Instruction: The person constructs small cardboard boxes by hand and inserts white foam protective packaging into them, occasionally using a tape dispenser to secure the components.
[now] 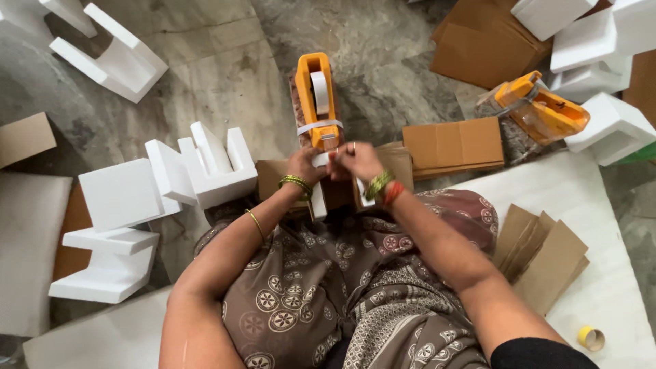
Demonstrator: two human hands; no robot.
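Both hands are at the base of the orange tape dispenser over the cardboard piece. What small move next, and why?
Probably draw the orange tape dispenser toward the body: both the left hand and right hand pinch at its mouth, above the cardboard piece.

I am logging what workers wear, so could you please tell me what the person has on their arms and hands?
Both forearms are bare. The left hand has green and gold bangles at the wrist and a thin gold bangle further up the forearm. The right hand has a ring on one finger, green and gold bangles plus a red band at the wrist, and a black sleeve at the upper arm.
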